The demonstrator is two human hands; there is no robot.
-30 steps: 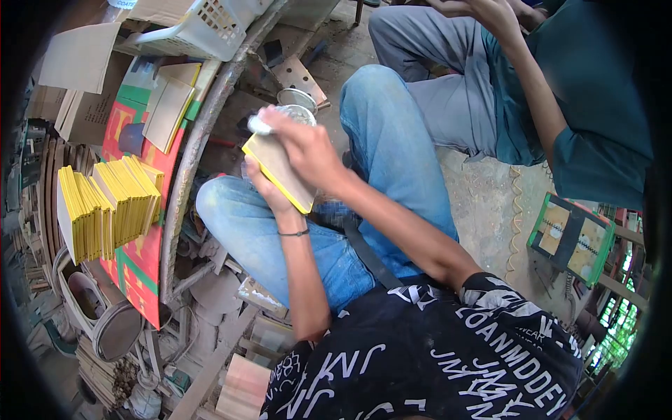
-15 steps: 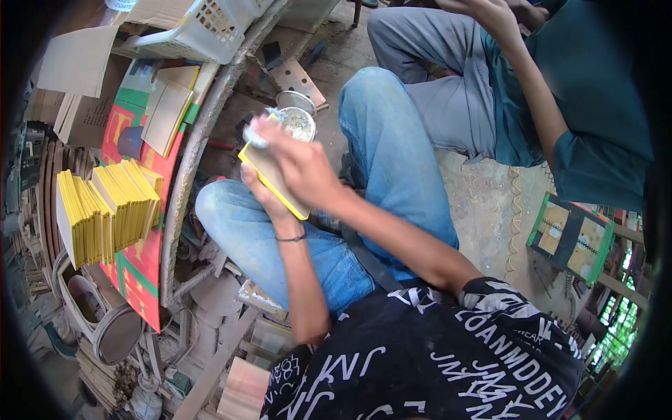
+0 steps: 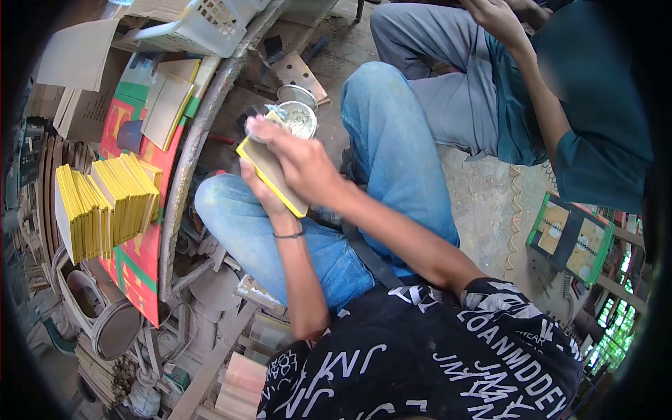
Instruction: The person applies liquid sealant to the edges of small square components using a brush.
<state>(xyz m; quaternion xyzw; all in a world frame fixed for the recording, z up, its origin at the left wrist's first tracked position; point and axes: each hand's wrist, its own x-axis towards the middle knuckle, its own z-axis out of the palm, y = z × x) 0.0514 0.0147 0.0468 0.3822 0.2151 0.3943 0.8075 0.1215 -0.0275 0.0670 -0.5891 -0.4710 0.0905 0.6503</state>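
A flat board with yellow edges (image 3: pixel 269 173) lies tilted in my left hand (image 3: pixel 269 199), whose fingers are wrapped round its lower side above my knees. Over the board's upper face is my right hand (image 3: pixel 301 157), its fingers bent together near the far end and blurred; a small pale thing shows at its fingertips, too unclear to name. Just beyond stands an open round tub of whitish paste (image 3: pixel 299 120), with its lid tilted behind it. To the left, a row of yellow-edged boards (image 3: pixel 108 205) stands on the red and green surface (image 3: pixel 143 255).
A white plastic basket (image 3: pixel 210 28) and cardboard (image 3: pixel 75 54) are at the upper left. Two loose boards (image 3: pixel 166 112) lie by a dark cup (image 3: pixel 129 136). Another person in grey trousers (image 3: pixel 455 105) sits at the upper right. A green-edged frame (image 3: pixel 570 239) is at the right.
My right hand has shifted slightly at the board's far end, and the whitish bit at its fingertips shows less. The view has moved a little.
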